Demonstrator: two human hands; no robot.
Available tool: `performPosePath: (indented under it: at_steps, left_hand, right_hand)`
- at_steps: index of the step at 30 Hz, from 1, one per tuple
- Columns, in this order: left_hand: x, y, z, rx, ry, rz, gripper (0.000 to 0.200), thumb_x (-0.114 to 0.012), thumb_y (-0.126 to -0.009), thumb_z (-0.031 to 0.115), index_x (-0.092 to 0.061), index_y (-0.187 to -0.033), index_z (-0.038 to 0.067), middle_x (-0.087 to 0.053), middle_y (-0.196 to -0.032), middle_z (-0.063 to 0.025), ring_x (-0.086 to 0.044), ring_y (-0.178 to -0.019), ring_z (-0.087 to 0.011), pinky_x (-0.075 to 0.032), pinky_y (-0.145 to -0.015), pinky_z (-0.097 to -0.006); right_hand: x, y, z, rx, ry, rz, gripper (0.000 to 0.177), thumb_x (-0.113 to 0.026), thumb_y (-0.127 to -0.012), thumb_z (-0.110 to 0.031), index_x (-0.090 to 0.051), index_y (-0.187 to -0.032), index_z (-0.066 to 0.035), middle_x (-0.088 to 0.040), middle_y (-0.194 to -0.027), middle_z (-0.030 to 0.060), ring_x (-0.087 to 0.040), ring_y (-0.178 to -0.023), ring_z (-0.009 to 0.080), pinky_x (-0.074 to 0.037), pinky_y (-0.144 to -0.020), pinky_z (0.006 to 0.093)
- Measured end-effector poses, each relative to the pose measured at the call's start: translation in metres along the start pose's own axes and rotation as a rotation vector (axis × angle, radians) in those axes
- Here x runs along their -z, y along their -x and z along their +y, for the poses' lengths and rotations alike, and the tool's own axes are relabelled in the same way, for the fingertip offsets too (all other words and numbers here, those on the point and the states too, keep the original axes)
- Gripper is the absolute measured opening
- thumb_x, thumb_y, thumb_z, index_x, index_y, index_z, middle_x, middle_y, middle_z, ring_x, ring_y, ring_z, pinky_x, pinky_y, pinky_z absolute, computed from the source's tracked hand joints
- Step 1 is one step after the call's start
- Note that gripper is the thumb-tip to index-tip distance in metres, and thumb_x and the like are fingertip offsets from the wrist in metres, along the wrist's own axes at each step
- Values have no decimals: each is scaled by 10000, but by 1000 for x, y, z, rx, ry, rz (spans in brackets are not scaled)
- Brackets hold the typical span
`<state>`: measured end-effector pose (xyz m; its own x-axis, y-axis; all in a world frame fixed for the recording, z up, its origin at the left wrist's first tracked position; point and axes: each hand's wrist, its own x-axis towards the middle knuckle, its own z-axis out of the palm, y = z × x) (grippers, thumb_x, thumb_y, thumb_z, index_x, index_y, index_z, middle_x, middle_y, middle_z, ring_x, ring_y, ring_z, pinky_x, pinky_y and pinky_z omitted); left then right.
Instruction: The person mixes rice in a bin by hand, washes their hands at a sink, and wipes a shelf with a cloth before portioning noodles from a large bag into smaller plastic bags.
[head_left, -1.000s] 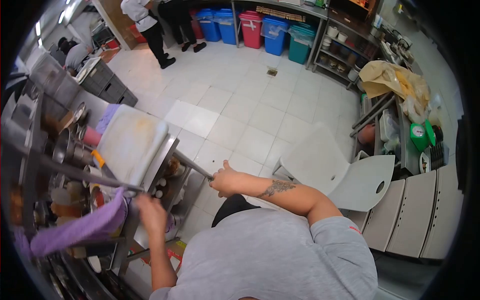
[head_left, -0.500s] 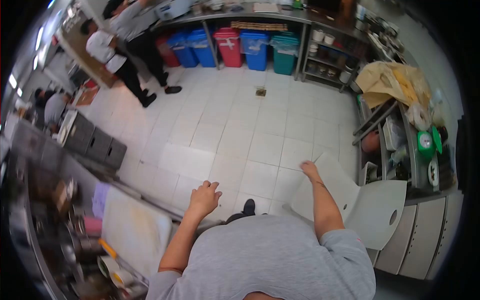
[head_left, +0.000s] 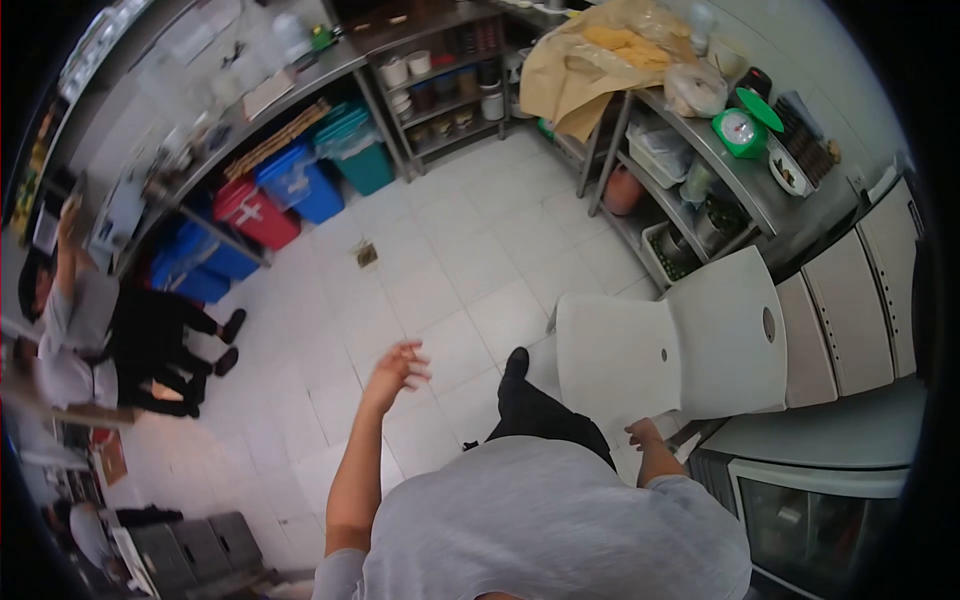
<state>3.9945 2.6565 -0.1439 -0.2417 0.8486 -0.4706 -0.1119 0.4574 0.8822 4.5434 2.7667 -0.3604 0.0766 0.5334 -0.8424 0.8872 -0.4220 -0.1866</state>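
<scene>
My left hand (head_left: pixel 397 375) is raised over the tiled floor, its fingers spread and a little blurred, with nothing in it. Low at my right side, my right hand (head_left: pixel 645 432) hangs beside the seat edge of a white chair (head_left: pixel 615 350); its small visible fingers look loosely apart and hold nothing. The chair has a round hole in its seat and an oval slot in its backrest. My foot in a black shoe (head_left: pixel 516 364) is forward on the floor, left of the chair.
Shelving with a green scale (head_left: pixel 740 132) and brown paper (head_left: pixel 570 75) stands ahead right. A glass-fronted cabinet (head_left: pixel 815 520) is at lower right. Bins, including a red bin (head_left: pixel 257 213), line the far counter. Two people (head_left: pixel 130 330) stand at left, with grey drawers (head_left: pixel 200 548) below them.
My view has swung right, and I have stepped forward. The chair and shelves now sit nearer the middle. My right hand has moved back beside the chair; my left hand has opened wider.
</scene>
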Motion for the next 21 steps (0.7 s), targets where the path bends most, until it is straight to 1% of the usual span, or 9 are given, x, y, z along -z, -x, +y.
performPosePath:
  at_steps: [2, 4, 6, 8, 12, 18, 19, 20, 21]
  left_hand:
    - [11, -42, -38, 202, -1668, -25, 409, -545, -847, 305, -529, -1185, 74, -588, -1120, -128, -622, -909, -243, -486, -758, -378]
    - [46, -88, -82, 235, -1716, -411, 462, -606, -804, 312, -528, -1190, 69, -590, -1099, -155, -635, -869, -267, -514, -686, -421]
    - [49, -99, -66, 398, -533, -90, 464, -644, -762, 308, -558, -1130, 37, -628, -982, -162, -658, -761, -270, -530, -567, -406]
    - [77, -129, -95, 417, -654, -4, 418, -636, -766, 286, -572, -1078, 15, -643, -873, -152, -661, -686, -259, -523, -500, -384]
    - [118, -184, -99, 449, -877, -38, 334, -599, -787, 244, -581, -979, -29, -642, -711, -128, -653, -562, -229, -517, -448, -341]
    - [93, -261, -29, 423, -856, -30, 281, -580, -807, 246, -619, -882, -22, -640, -702, -162, -661, -573, -205, -504, -412, -315]
    - [88, -282, -19, 404, -1002, -165, 333, -552, -823, 302, -638, -855, -18, -642, -720, -191, -665, -626, -252, -533, -516, -368]
    - [120, -330, -86, 97, -1213, -388, 409, -537, -821, 369, -644, -835, -25, -648, -751, -202, -650, -726, -317, -527, -680, -412]
    - [104, -342, -53, 186, -1195, -295, 387, -538, -810, 352, -648, -816, -20, -649, -778, -204, -633, -773, -342, -507, -741, -414]
  right_hand:
    - [17, -5, -37, -34, -56, 13, 167, -557, -776, -128, -633, -862, -7, -645, -806, 118, -615, -617, 205, -521, -548, 365]
    - [37, -44, -65, 222, 252, -16, 162, -568, -766, -130, -628, -863, -15, -652, -794, 121, -612, -609, 192, -508, -535, 346]
    - [64, -63, -120, 275, -199, 83, 145, -584, -736, -104, -611, -843, -11, -636, -699, 118, -609, -586, 190, -481, -505, 318]
    - [99, -50, -194, 389, -564, 155, 210, -580, -688, -82, -607, -873, 12, -620, -657, 113, -589, -534, 174, -457, -492, 321]
    - [146, -93, -291, 708, -185, 432, 390, -586, -676, -84, -600, -1059, -10, -623, -736, 122, -625, -703, 219, -486, -622, 328]
    - [178, -67, -417, 718, -148, 185, 395, -627, -700, -160, -606, -1085, -80, -656, -836, 145, -629, -784, 217, -493, -719, 320]
    - [181, -69, -430, 711, -145, 119, 390, -631, -702, -168, -610, -1083, -91, -659, -854, 146, -630, -805, 218, -493, -730, 323]
    - [182, -72, -439, 670, -125, 121, 381, -629, -706, -172, -613, -1080, -103, -659, -873, 146, -629, -827, 228, -493, -742, 328]
    - [181, -79, -443, 630, -107, 122, 373, -626, -710, -176, -616, -1077, -115, -660, -892, 145, -628, -850, 239, -493, -754, 333]
